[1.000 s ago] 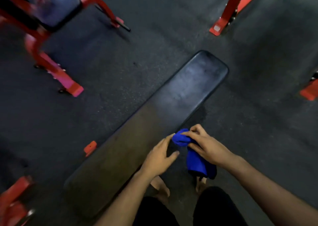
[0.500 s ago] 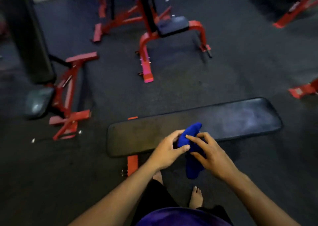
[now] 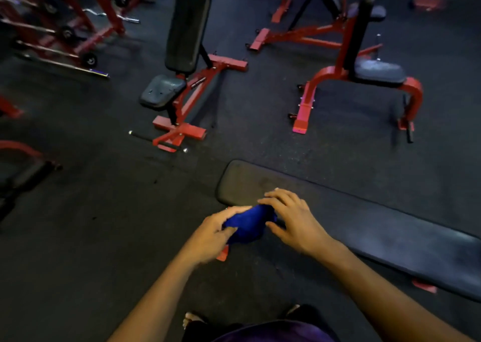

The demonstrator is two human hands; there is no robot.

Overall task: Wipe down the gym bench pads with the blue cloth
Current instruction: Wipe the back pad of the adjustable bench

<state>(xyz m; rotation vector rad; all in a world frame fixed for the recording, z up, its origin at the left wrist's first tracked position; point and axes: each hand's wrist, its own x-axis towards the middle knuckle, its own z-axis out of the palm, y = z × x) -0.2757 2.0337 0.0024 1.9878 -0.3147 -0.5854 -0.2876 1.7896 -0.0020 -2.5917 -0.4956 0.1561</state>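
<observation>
Dark rubber gym floor (image 3: 104,224) w/ red-framed benches; no legible writing. Blue cloth (image 3: 246,226), bunched, is held just above near end of flat bench pad (image 3: 377,227). Left hand (image 3: 213,233) pinches it; right hand (image 3: 294,219) curls fingers over its top.

Dark rubber gym floor (image 3: 104,224) carries everything. Flat bench pad (image 3: 377,227) sits low on red feet (image 3: 424,287), running from centre to right edge. Behind it: red-framed adjustable bench (image 3: 179,81) with upright back pad, second red bench (image 3: 364,66) at right, barbell rack (image 3: 65,24) top left.
</observation>
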